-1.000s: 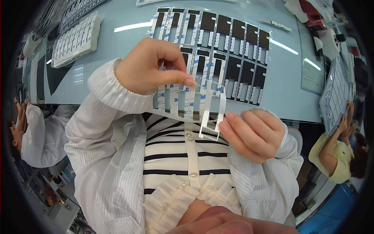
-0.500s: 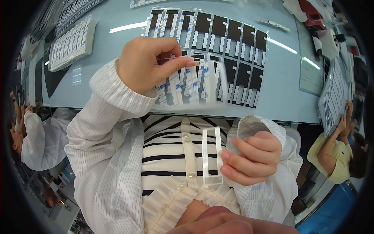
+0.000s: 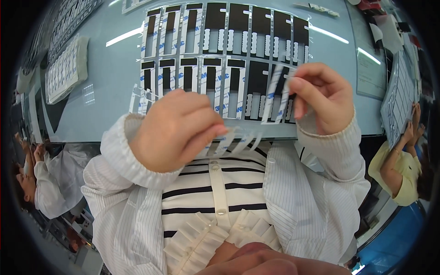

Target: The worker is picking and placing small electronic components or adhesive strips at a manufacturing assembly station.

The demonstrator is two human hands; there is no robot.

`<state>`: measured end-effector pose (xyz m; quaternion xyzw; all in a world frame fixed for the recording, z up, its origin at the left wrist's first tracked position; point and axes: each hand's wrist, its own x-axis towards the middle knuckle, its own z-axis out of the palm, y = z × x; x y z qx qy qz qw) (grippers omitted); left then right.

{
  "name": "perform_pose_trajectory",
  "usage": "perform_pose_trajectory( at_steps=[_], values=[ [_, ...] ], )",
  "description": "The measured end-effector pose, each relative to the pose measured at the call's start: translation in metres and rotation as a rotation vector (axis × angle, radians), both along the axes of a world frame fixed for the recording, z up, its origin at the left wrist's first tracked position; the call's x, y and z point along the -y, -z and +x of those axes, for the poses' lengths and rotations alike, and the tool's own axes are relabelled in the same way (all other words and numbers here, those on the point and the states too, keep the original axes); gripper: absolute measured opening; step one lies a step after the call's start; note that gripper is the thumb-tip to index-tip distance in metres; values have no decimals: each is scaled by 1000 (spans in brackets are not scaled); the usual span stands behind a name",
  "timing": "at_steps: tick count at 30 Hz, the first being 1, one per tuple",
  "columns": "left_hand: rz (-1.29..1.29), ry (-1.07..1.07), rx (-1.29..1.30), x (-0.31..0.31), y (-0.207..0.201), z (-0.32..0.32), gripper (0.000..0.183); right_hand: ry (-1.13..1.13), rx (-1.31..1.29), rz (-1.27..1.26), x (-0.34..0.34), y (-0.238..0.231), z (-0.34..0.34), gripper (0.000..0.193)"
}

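My left hand pinches a clear sheet that carries several thin adhesive frames; its strips hang past the table's near edge, and part of it shows left of the hand. Between the thumb and finger of my right hand is a single rectangular adhesive frame with blue-printed backing. It is tilted above the lower right of a set of black panels laid in two rows. Blue-and-white backing strips edge the panels at the left of both rows; those farther right show bare black with white scalloped edges.
A wrapped stack of blue-printed strips lies on the left of the glass-topped table. A white pen-like tool lies at the far right. Co-workers sit at both sides, one in a yellow top beside a stack of panels.
My right hand has risen from my chest to the panels' lower right, and the frame in it now shows its blue print. My left hand has come down and nearer with the sheet.
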<state>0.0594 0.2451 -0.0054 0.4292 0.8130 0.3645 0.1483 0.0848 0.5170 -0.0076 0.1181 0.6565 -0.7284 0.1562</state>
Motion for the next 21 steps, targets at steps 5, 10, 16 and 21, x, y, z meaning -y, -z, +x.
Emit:
perform_pose_trajectory(
  at_steps=[5, 10, 16, 21],
  values=[
    [1, 18, -161, -8, 6, 13, 16, -83, 83, 42, 12, 3, -6, 14],
    [52, 77, -234, -11, 13, 21, 20, -83, 49, 115, 15, 6, -3, 13],
    [16, 59, -322, -12, 15, 26, 21, -85, 11, 150, 18, 6, -1, 12],
    [-3, 52, -351, -12, 15, 26, 21, -87, -28, 183, 21, 8, 1, 13]
  ],
)
